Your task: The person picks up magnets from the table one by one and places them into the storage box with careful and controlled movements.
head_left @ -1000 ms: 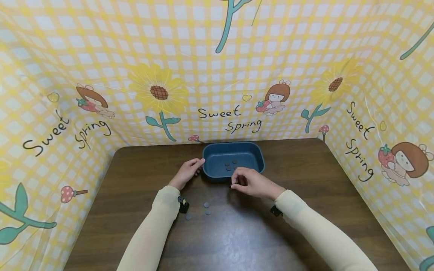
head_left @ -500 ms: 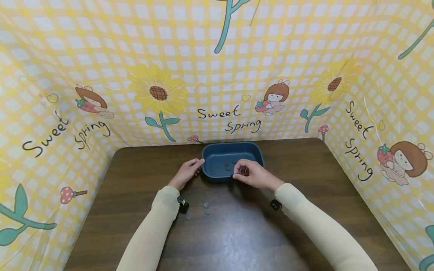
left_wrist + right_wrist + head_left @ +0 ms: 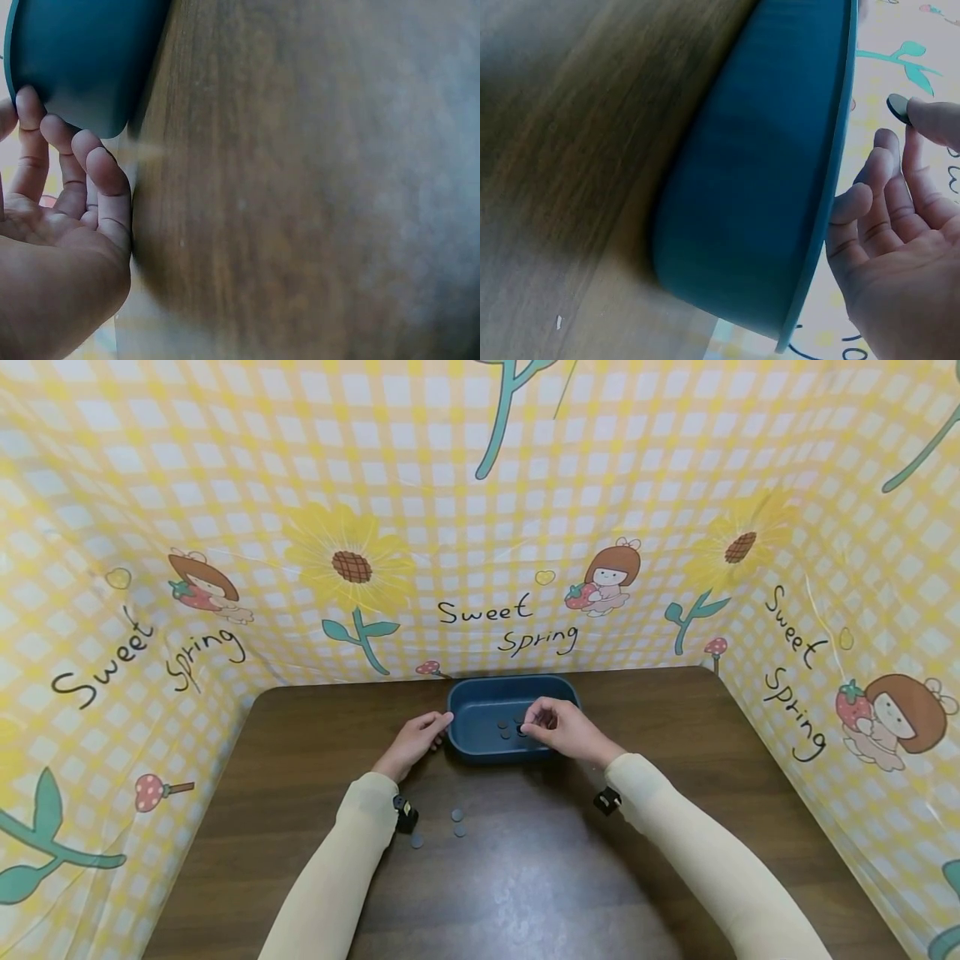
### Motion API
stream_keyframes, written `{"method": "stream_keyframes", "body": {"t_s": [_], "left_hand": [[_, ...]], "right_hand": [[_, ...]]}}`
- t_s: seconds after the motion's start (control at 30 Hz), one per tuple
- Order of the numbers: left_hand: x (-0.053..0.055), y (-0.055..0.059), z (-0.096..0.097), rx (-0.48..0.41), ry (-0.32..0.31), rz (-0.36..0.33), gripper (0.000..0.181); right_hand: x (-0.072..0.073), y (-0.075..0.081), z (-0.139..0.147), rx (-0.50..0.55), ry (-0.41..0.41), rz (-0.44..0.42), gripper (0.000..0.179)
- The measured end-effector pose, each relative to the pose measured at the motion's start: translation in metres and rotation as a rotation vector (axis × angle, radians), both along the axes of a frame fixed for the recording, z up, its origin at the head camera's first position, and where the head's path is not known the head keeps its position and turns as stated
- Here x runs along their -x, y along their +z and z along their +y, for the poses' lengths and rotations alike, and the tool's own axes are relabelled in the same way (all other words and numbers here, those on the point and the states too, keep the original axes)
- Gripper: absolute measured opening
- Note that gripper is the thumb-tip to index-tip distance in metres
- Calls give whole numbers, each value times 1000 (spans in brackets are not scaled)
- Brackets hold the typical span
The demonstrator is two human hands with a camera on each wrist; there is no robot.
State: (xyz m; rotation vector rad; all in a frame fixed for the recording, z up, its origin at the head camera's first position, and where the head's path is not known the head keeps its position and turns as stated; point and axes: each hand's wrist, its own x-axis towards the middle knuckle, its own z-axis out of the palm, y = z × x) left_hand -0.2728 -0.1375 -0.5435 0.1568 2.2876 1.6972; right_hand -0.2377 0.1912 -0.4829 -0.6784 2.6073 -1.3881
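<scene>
A dark blue rectangular tray (image 3: 465, 748) with rounded corners stands at the back of the table. My left hand (image 3: 412, 742) is at its left end, thumb and forefinger pinching the rim; in the left wrist view the fingertips (image 3: 30, 109) meet the outer wall. My right hand (image 3: 568, 731) reaches over the tray's front right side. Between thumb and forefinger it pinches a small coin-like disc (image 3: 898, 108), dark with a paler face, held above rim level. Several similar discs (image 3: 505, 734) lie on the tray floor, partly covered by the right hand in the head view.
On the brown wooden table (image 3: 315, 877), three grey discs (image 3: 458, 815) lie in front of the tray, near the left wrist. A yellow checked cloth (image 3: 480, 527) with printed flowers walls in the back and both sides. A black camera sits on each wrist.
My right hand has moved from the tray's front edge up and right, over the tray, carrying the disc. The left hand stays at the rim.
</scene>
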Motion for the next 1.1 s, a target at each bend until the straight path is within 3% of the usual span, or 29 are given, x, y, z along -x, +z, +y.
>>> {"method": "stream_keyframes", "body": {"t_s": [0.6, 1.1], "left_hand": [[3, -6, -1, -13, -2, 10, 45], [0, -2, 0, -5, 4, 2, 45]], "right_hand": [[28, -5, 0, -41, -123, -35, 11], [37, -12, -3, -120, -187, -86, 14]]}}
